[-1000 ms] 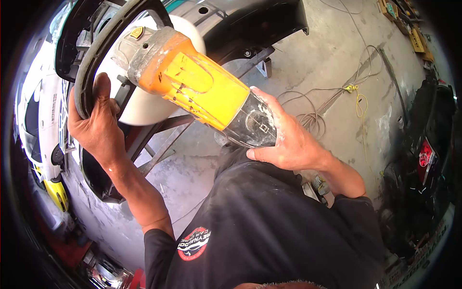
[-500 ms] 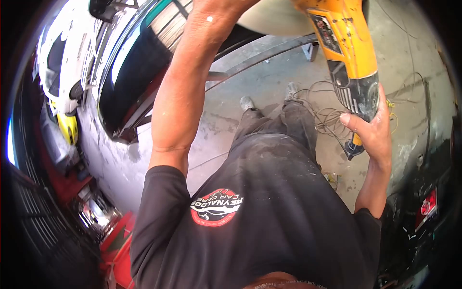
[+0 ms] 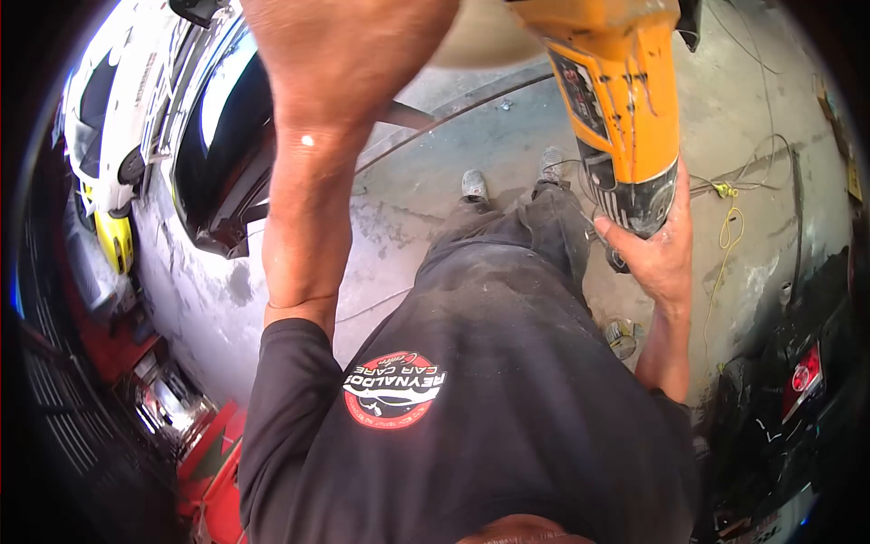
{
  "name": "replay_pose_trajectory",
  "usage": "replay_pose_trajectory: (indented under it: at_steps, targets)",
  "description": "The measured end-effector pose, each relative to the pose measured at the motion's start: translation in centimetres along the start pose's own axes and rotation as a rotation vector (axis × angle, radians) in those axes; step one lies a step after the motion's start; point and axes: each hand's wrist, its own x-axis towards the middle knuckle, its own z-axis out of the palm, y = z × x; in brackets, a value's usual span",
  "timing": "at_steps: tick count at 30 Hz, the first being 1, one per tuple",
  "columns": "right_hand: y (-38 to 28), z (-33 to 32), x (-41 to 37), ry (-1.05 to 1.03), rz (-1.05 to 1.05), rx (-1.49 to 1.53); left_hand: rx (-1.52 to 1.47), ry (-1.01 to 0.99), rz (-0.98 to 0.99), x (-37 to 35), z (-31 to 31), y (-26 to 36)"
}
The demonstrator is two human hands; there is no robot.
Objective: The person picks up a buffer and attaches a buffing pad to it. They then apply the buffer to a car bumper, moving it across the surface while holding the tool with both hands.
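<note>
Half a second on, my left grip [image 3: 353,45] looms larger at the top of the view, and the yellow-and-black plastic power polisher [image 3: 625,100] sits farther left and a little lower; the glossy black curved body panel [image 3: 213,172] has slid left too, so part of this may be my head turning. The left grip's fingers lie out of sight, so I cannot tell what they hold, if anything. My right grip [image 3: 657,258] is clamped around the polisher's black rear end, the yellow body rising from it toward the top edge. Between that body and the left grip, only the lower part of a pale round pad [image 3: 489,36] shows, blurred; I cannot tell whether it spins. Were it spinning and the left grip loose, a catching edge could wrench the tool against my right wrist.

Lower down come my dusty black cloth shirt [image 3: 507,363] and pale grey shoes [image 3: 474,186]. Thin cords [image 3: 725,189], one bright yellow, trail over the grey concrete floor [image 3: 390,236] near my feet; a careless step could snag them and jerk the polisher. A dark metal rail [image 3: 458,113] crosses beyond the shoes, and farthest left stands a white car [image 3: 134,113].
</note>
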Motion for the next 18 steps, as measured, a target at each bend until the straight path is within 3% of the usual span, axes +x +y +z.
replay_pose_trajectory:
  at_steps: [2, 4, 5, 7, 11, 12, 15, 18]
  targets:
    - [2.3, 3.7, -4.3, 0.086, -0.019, -0.089, 0.102, -0.141, 0.092, -3.3, -2.1, 1.2]
    - [4.6, 3.7, -7.6, 0.221, 0.024, -0.131, 0.258, -0.280, 0.027, -4.5, -0.7, 3.4]
    - [5.4, 3.5, -9.0, 0.296, 0.092, -0.109, 0.216, -0.357, -0.116, -5.0, 1.0, 3.9]
    - [7.6, 2.9, -12.4, 0.427, 0.173, -0.126, 0.190, -0.276, 0.020, -7.3, 4.3, 2.5]
    - [7.3, 2.4, -18.5, 0.574, 0.387, -0.151, 0.030, -0.409, -0.173, -12.5, 9.6, 2.6]
    - [5.6, 2.6, -19.4, 0.633, 0.366, -0.401, -0.013, -0.447, -0.237, -13.9, 10.8, 2.5]
    - [4.8, 2.0, -21.3, 0.868, 0.209, -0.082, 0.051, -0.657, -0.244, -18.4, 14.3, 2.2]
    - [5.9, 0.6, -19.8, 0.836, 0.165, 0.290, 0.071, -0.930, -0.230, -21.2, 17.6, 1.8]
